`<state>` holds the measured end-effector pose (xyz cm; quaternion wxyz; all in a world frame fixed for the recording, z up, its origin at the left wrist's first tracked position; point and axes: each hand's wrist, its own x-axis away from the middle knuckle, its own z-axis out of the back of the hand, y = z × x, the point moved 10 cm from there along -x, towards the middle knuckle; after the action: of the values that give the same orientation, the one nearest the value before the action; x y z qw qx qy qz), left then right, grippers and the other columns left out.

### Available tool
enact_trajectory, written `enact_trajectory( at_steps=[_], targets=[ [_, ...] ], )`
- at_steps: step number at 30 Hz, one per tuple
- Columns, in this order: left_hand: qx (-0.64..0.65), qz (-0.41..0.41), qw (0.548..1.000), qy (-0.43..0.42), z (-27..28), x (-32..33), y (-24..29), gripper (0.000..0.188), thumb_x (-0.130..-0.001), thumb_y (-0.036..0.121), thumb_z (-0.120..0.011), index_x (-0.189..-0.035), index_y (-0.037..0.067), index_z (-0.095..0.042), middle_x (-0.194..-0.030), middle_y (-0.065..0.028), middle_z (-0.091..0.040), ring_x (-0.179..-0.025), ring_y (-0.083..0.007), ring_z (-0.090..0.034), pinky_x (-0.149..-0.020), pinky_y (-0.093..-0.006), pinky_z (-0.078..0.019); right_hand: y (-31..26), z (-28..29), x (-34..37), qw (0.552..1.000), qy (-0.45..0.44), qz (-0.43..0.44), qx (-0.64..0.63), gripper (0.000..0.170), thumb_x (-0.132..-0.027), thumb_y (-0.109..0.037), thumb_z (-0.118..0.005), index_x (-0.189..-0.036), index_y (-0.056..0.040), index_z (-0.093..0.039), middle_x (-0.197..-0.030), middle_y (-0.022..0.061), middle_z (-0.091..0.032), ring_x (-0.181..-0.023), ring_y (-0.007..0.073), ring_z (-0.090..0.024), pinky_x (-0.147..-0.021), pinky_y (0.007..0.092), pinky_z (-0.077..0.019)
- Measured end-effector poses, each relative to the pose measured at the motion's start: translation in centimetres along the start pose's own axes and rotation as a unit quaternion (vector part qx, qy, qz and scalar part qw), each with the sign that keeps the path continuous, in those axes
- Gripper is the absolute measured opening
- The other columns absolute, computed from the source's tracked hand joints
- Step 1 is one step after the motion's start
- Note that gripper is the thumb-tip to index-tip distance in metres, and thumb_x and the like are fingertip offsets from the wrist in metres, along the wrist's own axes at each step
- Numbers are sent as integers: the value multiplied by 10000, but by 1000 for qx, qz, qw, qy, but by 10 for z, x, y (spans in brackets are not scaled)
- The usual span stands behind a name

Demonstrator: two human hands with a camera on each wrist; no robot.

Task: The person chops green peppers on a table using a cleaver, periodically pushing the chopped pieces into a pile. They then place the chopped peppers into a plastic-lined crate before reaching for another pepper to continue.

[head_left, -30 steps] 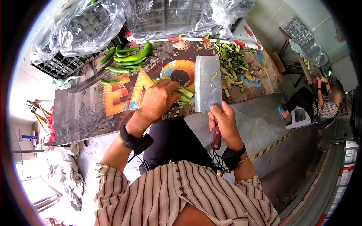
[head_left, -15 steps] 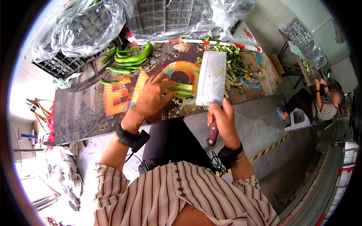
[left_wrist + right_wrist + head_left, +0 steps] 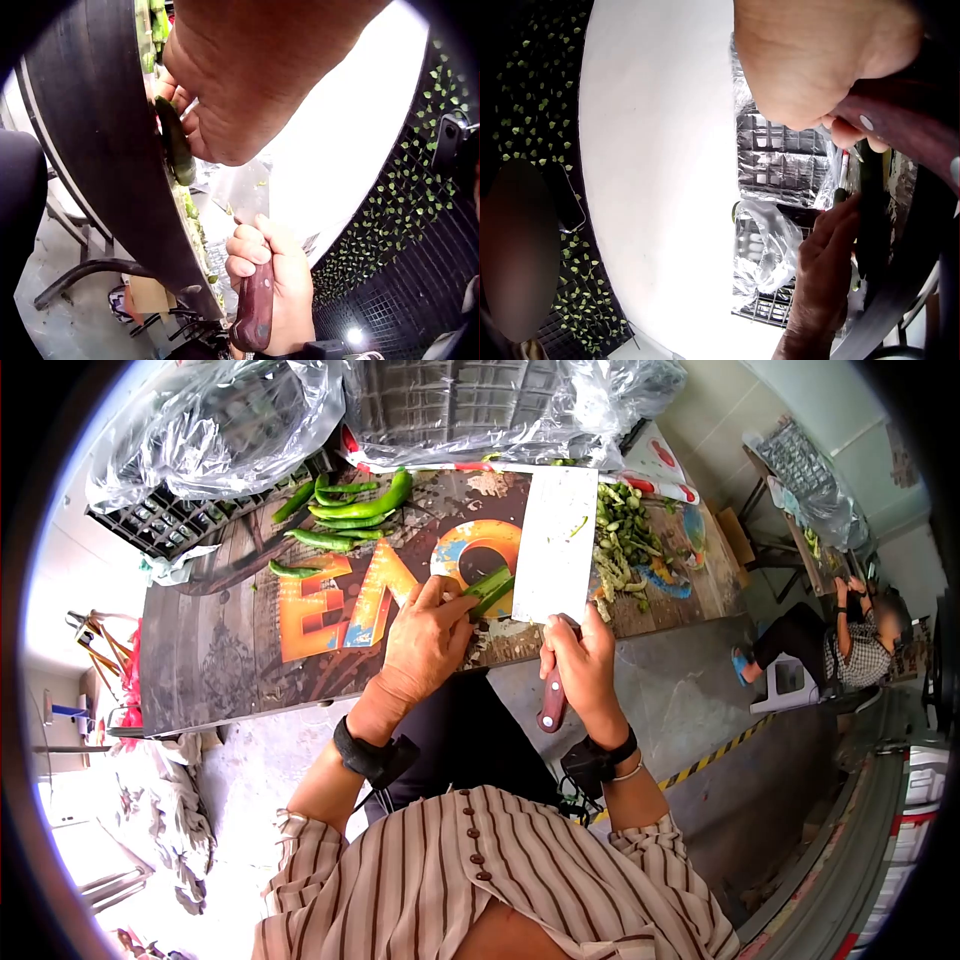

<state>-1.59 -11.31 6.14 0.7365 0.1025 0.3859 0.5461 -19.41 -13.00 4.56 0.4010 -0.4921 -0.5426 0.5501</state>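
Observation:
My left hand (image 3: 428, 635) holds a green chili pepper (image 3: 490, 590) down on the table, fingers bent over it. In the left wrist view the chili's dark green outer side faces me, the fingertips tucked against it. A cleaver's red-brown handle (image 3: 552, 700) is gripped by my right hand (image 3: 583, 665). Its broad blade (image 3: 555, 540) stands just right of the chili, the edge side close to the chili's end. A scrap of green clings to the blade. To the right of the blade lies a pile of chopped chili (image 3: 625, 535), partly hidden behind it.
Several whole green chilies (image 3: 360, 510) lie at the back left of the printed table (image 3: 215, 670). Behind them stand black crates (image 3: 180, 525) wrapped in clear plastic (image 3: 230, 440). Another person (image 3: 865, 640) sits at a separate table to the right.
My left hand spread its fingers over the cut chili half a second ago; now it is gathered round the chili and further right. The cleaver shifted right, then slightly back left, its blade now brighter.

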Motion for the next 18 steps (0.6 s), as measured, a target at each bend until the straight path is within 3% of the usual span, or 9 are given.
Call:
enact_trajectory(
  at_steps=[5,7,12,18],
  targets=[
    [8,-1,1000,9,1,0,1,214,-802,36,-634,-1005,59,-696,-991,-81,-561,-900,-295,-555,-790,-410,-501,0,-1,-2,1000,0,14,16,96,-965,-43,-526,-1034,13,-490,-732,34,-516,-488,96,-511,-434,249,-432],
    [-78,-52,995,18,4,3,18,212,-780,54,-651,-988,74,-690,-1012,-58,-556,-921,-270,-544,-799,-398,-493,-1,-2,-3,1000,4,15,9,95,-964,-43,-528,-1031,13,-491,-723,31,-514,-482,96,-508,-432,249,-433],
    [-104,-56,993,20,-1,8,27,298,-737,-13,-654,-1021,65,-697,-987,-60,-560,-901,-283,-563,-775,-379,-508,-7,-13,-9,1000,0,16,5,73,-978,-49,-508,-1036,-9,-489,-691,24,-508,-485,85,-496,-440,250,-442],
    [-68,-42,996,28,7,5,23,272,-755,2,-648,-1017,57,-697,-972,-72,-571,-881,-290,-592,-728,-381,-522,12,-16,-15,999,8,16,30,134,-959,-61,-556,-916,19,-457,-679,48,-531,-453,108,-522,-393,265,-422]
  ],
)
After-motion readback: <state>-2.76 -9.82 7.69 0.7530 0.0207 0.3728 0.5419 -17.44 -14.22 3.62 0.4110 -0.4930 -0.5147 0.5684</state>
